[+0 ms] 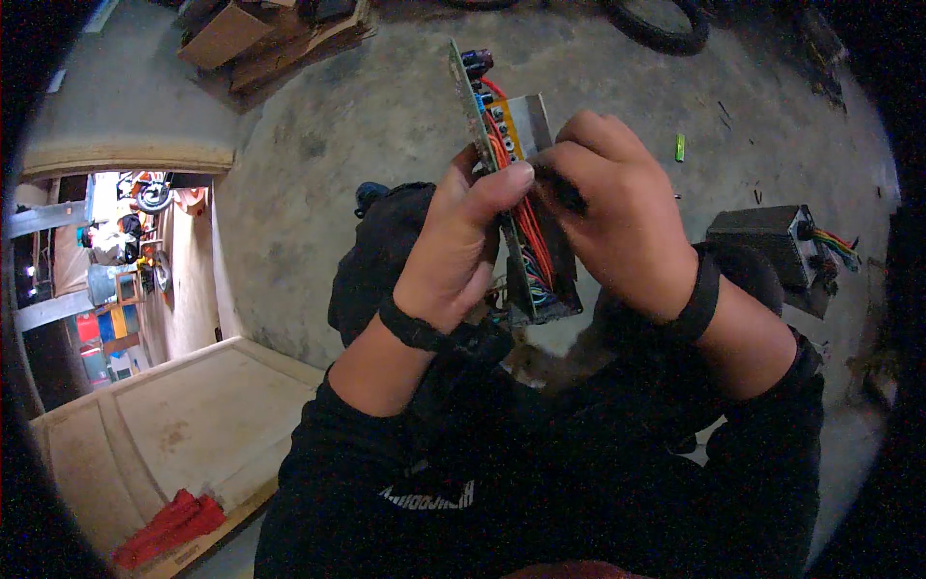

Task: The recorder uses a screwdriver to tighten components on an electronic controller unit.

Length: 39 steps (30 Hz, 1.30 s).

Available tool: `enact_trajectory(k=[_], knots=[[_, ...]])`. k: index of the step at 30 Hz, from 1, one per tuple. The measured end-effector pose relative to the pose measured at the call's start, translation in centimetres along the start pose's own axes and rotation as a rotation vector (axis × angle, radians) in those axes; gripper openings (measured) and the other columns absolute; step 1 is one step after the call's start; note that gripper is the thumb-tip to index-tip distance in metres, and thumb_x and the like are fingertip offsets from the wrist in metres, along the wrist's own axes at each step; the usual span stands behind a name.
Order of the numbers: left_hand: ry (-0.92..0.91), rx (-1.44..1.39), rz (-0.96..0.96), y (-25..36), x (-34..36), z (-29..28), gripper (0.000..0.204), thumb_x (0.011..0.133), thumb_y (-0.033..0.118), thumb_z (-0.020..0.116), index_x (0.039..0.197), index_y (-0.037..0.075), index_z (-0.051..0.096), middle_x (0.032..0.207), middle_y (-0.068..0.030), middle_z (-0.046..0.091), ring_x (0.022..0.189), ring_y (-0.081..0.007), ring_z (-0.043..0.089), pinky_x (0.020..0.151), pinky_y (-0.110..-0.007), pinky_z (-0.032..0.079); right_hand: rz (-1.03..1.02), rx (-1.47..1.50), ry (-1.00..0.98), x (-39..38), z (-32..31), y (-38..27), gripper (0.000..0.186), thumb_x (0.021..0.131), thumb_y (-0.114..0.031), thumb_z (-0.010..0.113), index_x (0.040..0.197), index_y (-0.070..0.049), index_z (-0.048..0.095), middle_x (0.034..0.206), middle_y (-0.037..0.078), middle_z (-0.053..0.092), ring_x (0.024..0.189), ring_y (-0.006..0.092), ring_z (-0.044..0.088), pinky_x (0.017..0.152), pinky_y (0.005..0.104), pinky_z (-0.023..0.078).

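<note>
An electronic assembly (535, 270) is held upright before me: a long green circuit board with dark components, bundles of red, orange and multicoloured wires, and a pale plate with a yellow strip. My left hand (463, 232) grips it from the left side, thumb across the board's edge beside the wires. My right hand (622, 207) is closed at the assembly's right side, fingers curled in against the wiring below the pale plate; what its fingertips hold is hidden.
A grey metal box (757, 241) with coloured wires lies right on the concrete floor, near a green small object (680, 147). Cardboard (222, 43) and a black tyre (656, 29) lie farther off. At left are a doorway onto clutter and a wooden panel (212, 405) with a red cloth (169, 531).
</note>
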<state>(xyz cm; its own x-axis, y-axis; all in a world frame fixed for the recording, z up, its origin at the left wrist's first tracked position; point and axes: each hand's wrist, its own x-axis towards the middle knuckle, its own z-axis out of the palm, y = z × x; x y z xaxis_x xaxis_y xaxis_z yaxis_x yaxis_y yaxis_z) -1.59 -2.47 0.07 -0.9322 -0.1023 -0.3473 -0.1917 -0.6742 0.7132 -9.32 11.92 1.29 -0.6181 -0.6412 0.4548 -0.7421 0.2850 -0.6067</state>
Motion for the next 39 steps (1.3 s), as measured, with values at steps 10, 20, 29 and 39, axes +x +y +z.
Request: enact_trajectory(k=[10,20,29,39], knots=[[0.043,0.044,0.0,-0.29,0.21,0.08,0.049,0.082,0.019,0.069,0.12,-0.001,0.044,0.103,-0.0069,0.057,0.095,-0.015,0.058,0.087,-0.031,0.048,0.074,-0.042,-0.037,-0.11,-0.05,-0.38,0.014,0.068,-0.005,0.066,0.078,-0.002,0.057,0.085,0.013,0.054,0.083,0.0353,0.054,0.07,0.0417,0.046],[0.051,0.058,-0.045,-0.35,0.24,-0.19,0.045,0.083,0.022,0.068,0.117,0.0,0.048,0.105,-0.0062,0.058,0.097,-0.0146,0.057,0.091,-0.03,0.044,0.054,-0.089,0.017,-0.32,0.46,-0.77,0.019,0.066,0.0,0.067,0.081,-0.002,0.055,0.086,0.013,0.052,0.08,0.0349,0.054,0.068,0.0415,0.046],[0.037,0.076,-0.013,-0.3,0.1,-0.24,0.047,0.081,0.024,0.069,0.116,0.0,0.05,0.104,-0.005,0.059,0.096,-0.0137,0.056,0.09,-0.03,0.044,0.032,-0.091,0.002,-0.49,0.54,-0.56,0.021,0.065,0.0,0.068,0.081,-0.003,0.055,0.085,0.012,0.052,0.079,0.034,0.055,0.067,0.0405,0.047],[0.019,0.045,-0.052,-0.01,-0.36,0.02,0.044,0.082,0.024,0.068,0.115,0.0,0.051,0.102,-0.0058,0.06,0.096,-0.0136,0.058,0.089,-0.029,0.045,0.057,-0.045,-0.027,-0.55,0.25,-0.34,0.01,0.072,-0.007,0.062,0.08,-0.003,0.057,0.085,0.015,0.056,0.081,0.0352,0.058,0.068,0.043,0.049]])
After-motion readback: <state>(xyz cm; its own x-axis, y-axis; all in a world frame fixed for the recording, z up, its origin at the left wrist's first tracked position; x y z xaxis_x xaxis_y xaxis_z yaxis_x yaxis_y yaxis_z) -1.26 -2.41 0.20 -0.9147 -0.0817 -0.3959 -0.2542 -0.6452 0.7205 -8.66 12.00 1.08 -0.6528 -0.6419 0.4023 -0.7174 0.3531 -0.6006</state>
